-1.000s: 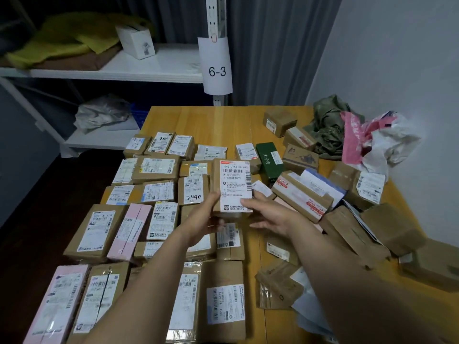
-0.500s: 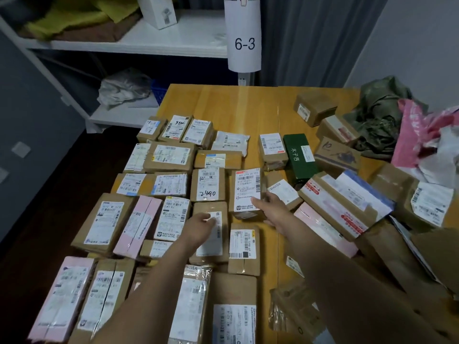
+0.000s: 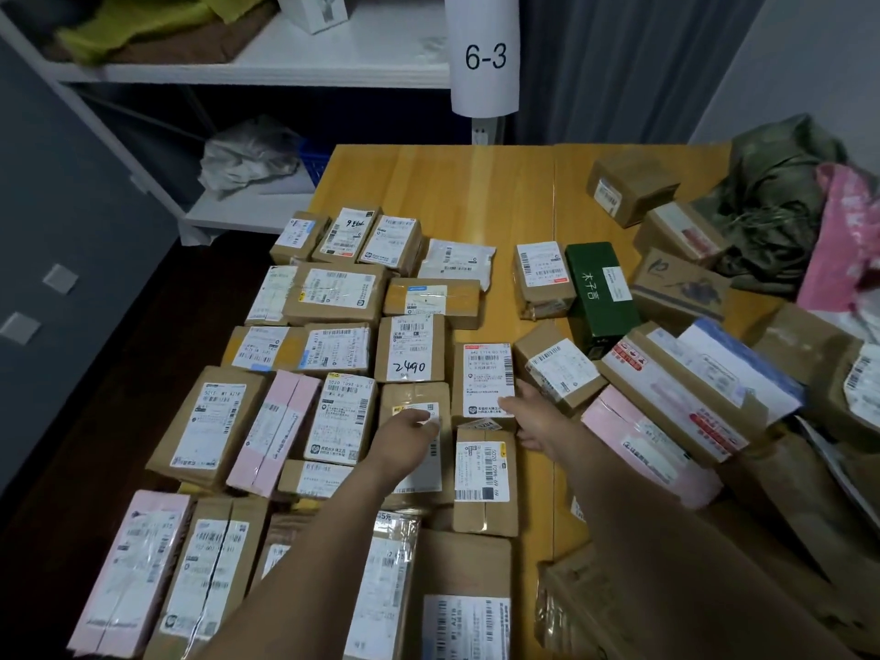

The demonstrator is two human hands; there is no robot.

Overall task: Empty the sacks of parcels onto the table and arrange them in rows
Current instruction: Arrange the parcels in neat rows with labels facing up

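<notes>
Parcel (image 3: 483,373) set down | right hand (image 3: 535,416) fingers straight on its corner | left hand (image 3: 405,428) relaxed beside

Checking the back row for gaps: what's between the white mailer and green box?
One brown labelled parcel, a bare strip of table at its left. Head view.

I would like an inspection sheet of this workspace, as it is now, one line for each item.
Surface: wooden table, mostly covered.
Job's things: rowed parcels on the left; loose heap of parcels on the right; olive sack crumpled at far right.
Clutter: pink bag beside the sack.
Hands: left hand rests on a brown parcel; right hand touches the white-labelled parcel.
Cables: nothing seen.
Surroundings: white shelf, "6-3" sign, grey curtain.
</notes>
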